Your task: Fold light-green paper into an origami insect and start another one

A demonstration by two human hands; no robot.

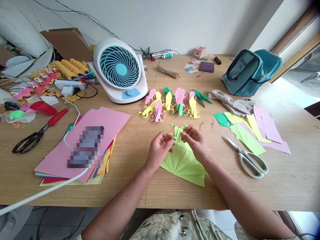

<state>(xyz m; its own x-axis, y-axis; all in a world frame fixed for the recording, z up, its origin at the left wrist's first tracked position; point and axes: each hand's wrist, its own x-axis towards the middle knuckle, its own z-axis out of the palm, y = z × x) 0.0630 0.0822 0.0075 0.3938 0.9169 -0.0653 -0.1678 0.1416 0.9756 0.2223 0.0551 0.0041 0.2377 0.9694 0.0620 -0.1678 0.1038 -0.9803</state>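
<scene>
My left hand (160, 148) and my right hand (197, 143) are closed on the two sides of a small light green folded paper figure (178, 134), pinching it between thumbs and fingers. Thin curled strips stick out at its top. Below my hands a creased light green paper sheet (185, 165) lies on the table, its fold lines fanning out; my hands cover its far part. Just beyond stands a cluster of folded paper figures (180, 96) in pink, yellow and green, several with curled strips.
Scissors (250, 161) and paper offcuts (250, 133) lie to the right. Left are stacked coloured sheets (55, 163) with a blurred phone-like device, and red-handled pliers (42, 130). A fan (122, 70) and a teal bag (247, 73) stand farther back.
</scene>
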